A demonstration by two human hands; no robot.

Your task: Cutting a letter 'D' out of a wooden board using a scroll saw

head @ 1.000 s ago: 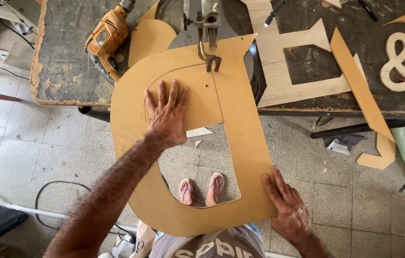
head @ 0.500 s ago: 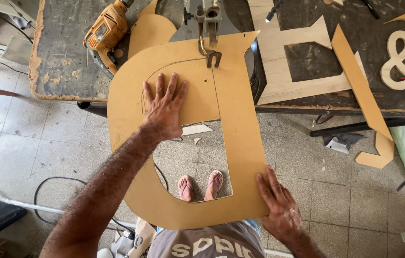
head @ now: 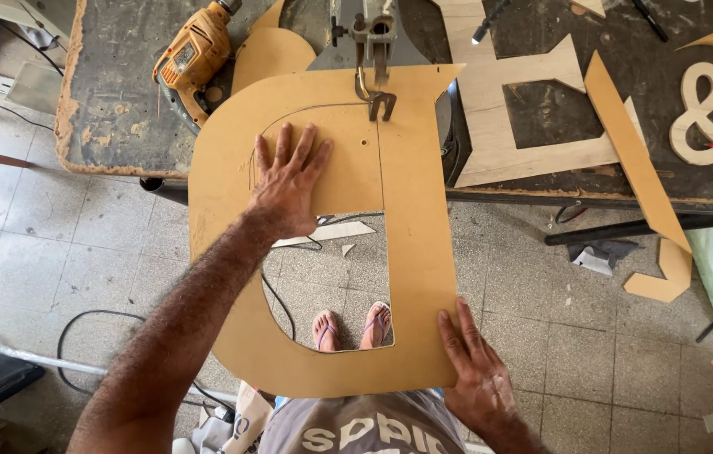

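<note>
A large tan fibreboard letter cut-out (head: 419, 227) lies partly on the workbench and overhangs toward me. My left hand (head: 287, 181) presses flat, fingers spread, on the inner piece that is pencil-outlined. My right hand (head: 474, 370) rests flat on the board's lower right corner, fingers spread. The saw's blade and foot (head: 373, 88) sit in the board near its top edge, just right of my left hand. Through the board's opening my feet in sandals (head: 355, 328) show on the tiled floor.
An orange power drill (head: 191, 57) lies on the dark workbench (head: 113, 101) at the left. Pale cut letters (head: 524, 118) and an ampersand (head: 709, 122) lie at the right, with tan offcut strips (head: 638, 176). Cables (head: 87, 336) trail on the floor.
The board has shifted slightly left and toward me under the blade, with both hands moving along with it. Both hands stay flat on the board.
</note>
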